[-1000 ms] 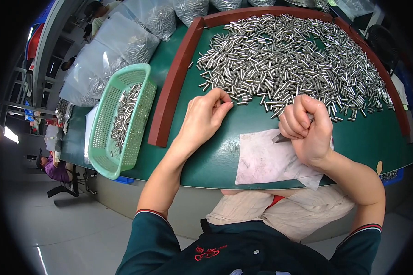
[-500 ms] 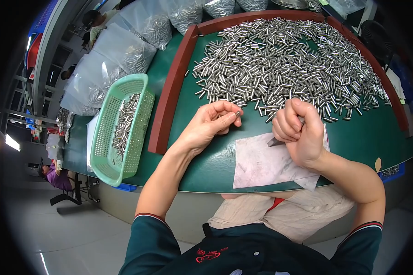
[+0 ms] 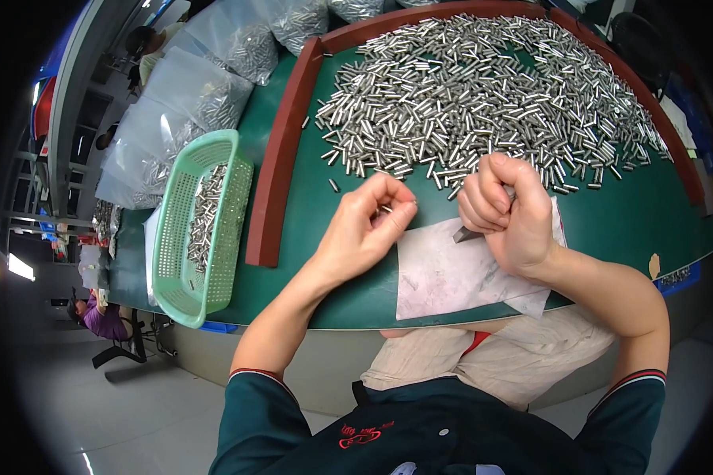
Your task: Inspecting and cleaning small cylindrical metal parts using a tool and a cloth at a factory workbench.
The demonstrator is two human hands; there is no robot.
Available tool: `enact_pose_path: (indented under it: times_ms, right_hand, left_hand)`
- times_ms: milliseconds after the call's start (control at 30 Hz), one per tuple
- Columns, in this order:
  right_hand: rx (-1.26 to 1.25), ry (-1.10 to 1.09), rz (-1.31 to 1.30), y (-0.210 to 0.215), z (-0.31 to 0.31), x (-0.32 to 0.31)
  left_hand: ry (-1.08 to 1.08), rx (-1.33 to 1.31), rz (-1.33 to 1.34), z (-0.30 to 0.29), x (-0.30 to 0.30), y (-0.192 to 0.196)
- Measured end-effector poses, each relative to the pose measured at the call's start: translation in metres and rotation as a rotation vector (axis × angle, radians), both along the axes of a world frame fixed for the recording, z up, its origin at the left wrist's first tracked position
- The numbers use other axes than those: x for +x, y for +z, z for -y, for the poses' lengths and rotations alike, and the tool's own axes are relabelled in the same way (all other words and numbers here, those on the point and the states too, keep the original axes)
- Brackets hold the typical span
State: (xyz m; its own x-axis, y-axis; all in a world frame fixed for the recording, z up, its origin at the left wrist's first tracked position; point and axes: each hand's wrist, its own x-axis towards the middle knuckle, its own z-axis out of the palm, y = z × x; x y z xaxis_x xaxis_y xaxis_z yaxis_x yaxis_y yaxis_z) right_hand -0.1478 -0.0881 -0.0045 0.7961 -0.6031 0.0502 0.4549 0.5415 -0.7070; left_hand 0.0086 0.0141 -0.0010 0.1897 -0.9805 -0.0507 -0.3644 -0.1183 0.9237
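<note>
In front of the pile of short metal pins (image 3: 483, 95), my left hand (image 3: 362, 229) is curled, thumb against forefinger. A small bit of a metal pin (image 3: 386, 209) shows between its fingers. To the left of that hand a single loose pin (image 3: 333, 185) lies on the green tabletop. My right hand (image 3: 509, 212) is closed in a fist over the stained whitish cloth (image 3: 440, 273). It grips a dark grey metal tool (image 3: 465, 234), whose flat end sticks out below the fingers; the fist hides the rest, so its kind does not show.
A dark red wooden border (image 3: 281, 158) fences the pile. Left of it stands a green plastic basket (image 3: 234, 214) with pins inside. Clear bags of pins (image 3: 245, 51) line the table's far left. A person in purple (image 3: 105, 320) sits in the background at left.
The whole view has shifted a little. My left fingers have curled further in, and a loose pin now shows beside that hand. The right fist keeps its hold on the tool.
</note>
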Motion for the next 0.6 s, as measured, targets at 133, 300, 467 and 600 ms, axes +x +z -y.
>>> enact_pose_path:
  times_ms: [133,300,467,600]
  right_hand:
    - [-0.041,0.005,-0.012,-0.001,0.000,0.001]
    - [-0.063,-0.022,0.012,0.000,-0.006,-0.002]
    - [-0.075,-0.054,0.024,-0.001,-0.010,-0.002]
    - [-0.070,-0.065,0.016,-0.002,-0.010,0.000]
  left_hand:
    - [-0.170,-0.175,0.479,-0.005,-0.023,-0.005]
    - [-0.146,-0.143,0.479,-0.004,-0.027,-0.011]
    - [-0.106,-0.135,0.462,-0.005,-0.030,-0.014]
    - [-0.085,-0.126,0.446,-0.005,-0.029,-0.014]
